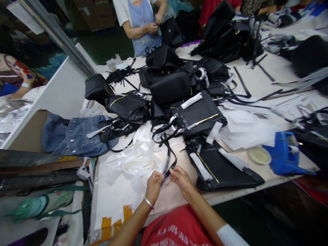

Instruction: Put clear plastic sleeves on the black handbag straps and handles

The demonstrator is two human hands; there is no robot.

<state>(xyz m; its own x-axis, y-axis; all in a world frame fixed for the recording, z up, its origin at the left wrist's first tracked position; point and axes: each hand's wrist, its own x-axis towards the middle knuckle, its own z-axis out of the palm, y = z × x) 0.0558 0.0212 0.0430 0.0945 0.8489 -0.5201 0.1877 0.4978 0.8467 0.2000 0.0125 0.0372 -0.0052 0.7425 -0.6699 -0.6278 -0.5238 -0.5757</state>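
- Head view: left hand (pixel 153 188) and right hand (pixel 182 181) both pinched closed, fingertip to thumb, on the near end of a thin black leather-look strap (pixel 175 160), just above the tabletop.
- Edge: white tabletop (pixel 115 191) ends at 4 o'clock, just past the bag.
- Room: bare stretch at 9 o'clock; orange tape strips (pixel 106 228) at 8.
- Obstructions: flat black bag with gold zipper (pixel 230 169) at 3, blue plastic tool (pixel 284 155) beyond it.
- Loose white wrapping material (pixel 140 164) at 10, blue denim garment (pixel 77 136) further out.
- Black bag pile (pixel 170 87) blocks 12.
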